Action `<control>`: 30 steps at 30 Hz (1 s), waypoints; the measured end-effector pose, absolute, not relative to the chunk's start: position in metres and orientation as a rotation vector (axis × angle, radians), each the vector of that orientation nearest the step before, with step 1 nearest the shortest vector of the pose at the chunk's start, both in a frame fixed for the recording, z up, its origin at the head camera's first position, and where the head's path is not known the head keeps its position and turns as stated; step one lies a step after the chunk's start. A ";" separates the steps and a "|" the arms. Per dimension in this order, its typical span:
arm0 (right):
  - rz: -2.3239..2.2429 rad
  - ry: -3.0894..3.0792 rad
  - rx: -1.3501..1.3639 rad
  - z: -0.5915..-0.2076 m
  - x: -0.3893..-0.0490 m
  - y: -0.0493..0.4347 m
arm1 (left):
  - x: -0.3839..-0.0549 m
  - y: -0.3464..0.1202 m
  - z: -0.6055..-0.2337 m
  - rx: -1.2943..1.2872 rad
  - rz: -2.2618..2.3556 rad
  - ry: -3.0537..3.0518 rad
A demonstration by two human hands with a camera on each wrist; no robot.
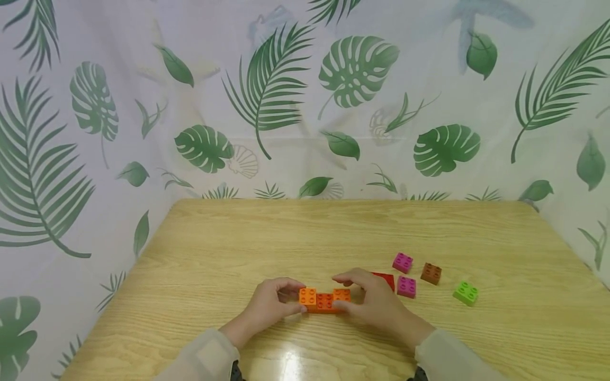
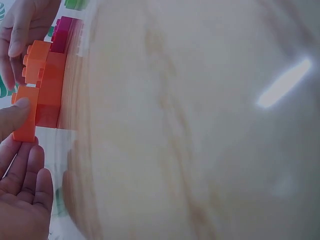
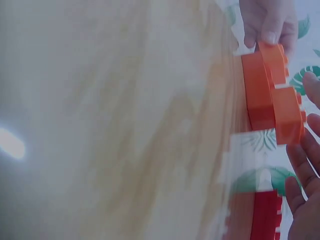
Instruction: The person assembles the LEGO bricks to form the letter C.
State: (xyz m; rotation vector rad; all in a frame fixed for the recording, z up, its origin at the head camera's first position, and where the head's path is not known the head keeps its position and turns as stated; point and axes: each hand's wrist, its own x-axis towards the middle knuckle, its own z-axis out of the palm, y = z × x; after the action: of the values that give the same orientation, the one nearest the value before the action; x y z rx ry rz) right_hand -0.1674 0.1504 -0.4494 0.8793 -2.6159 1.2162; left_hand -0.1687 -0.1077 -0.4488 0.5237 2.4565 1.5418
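Note:
A long dark-orange building block lies on the table. On its left end sits a light-orange block, overhanging that end a little. A second orange block is on the right end, with studs bare between the two. My left hand pinches the left light-orange block, thumb on one face and fingertips at its outer end. My right hand is around the right block with fingers spread, the index apart from it; in the right wrist view its fingertips lie right at the block's end.
Beside my right hand lies a red block, partly hidden by it. Two magenta blocks, a brown block and a lime-green block lie farther right. A leaf-printed cloth hangs behind the wooden table.

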 end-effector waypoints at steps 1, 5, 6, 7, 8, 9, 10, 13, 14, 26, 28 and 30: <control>1.214 -2.614 0.865 -0.450 -0.167 0.154 | -0.169 -0.108 -0.449 0.521 1.542 2.456; 1.200 -2.584 0.834 -0.453 -0.166 0.167 | -0.169 -0.108 -0.450 0.522 1.544 2.459; 1.193 -2.569 0.836 -0.453 -0.166 0.170 | -0.169 -0.108 -0.450 0.522 1.542 2.461; 1.180 -2.556 0.834 -0.453 -0.165 0.173 | -0.169 -0.108 -0.450 0.523 1.541 2.463; 1.162 -2.547 0.828 -0.453 -0.165 0.176 | -0.169 -0.108 -0.450 0.524 1.540 2.464; 1.134 -2.540 0.821 -0.453 -0.164 0.179 | -0.169 -0.108 -0.450 0.524 1.539 2.464; 1.108 -2.532 0.813 -0.452 -0.163 0.182 | -0.169 -0.108 -0.450 0.522 1.537 2.464; 1.060 -2.554 0.755 -0.450 -0.159 0.193 | -0.168 -0.108 -0.449 0.520 1.533 2.462; 1.046 -2.565 0.737 -0.449 -0.158 0.197 | -0.168 -0.108 -0.449 0.519 1.531 2.463; 0.819 -2.549 0.651 -0.452 -0.156 0.247 | -0.167 -0.107 -0.448 0.511 1.514 2.478; 0.803 -2.539 0.649 -0.452 -0.156 0.254 | -0.166 -0.107 -0.447 0.510 1.514 2.475; 0.803 -2.551 0.637 -0.451 -0.154 0.261 | -0.166 -0.108 -0.447 0.513 1.516 2.474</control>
State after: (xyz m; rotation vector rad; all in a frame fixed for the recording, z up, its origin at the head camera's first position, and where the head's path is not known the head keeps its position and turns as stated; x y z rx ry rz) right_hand -0.1542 0.2606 -0.4511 0.6375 -2.5508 0.8031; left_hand -0.1660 -0.1081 -0.4471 0.5128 2.4739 1.5159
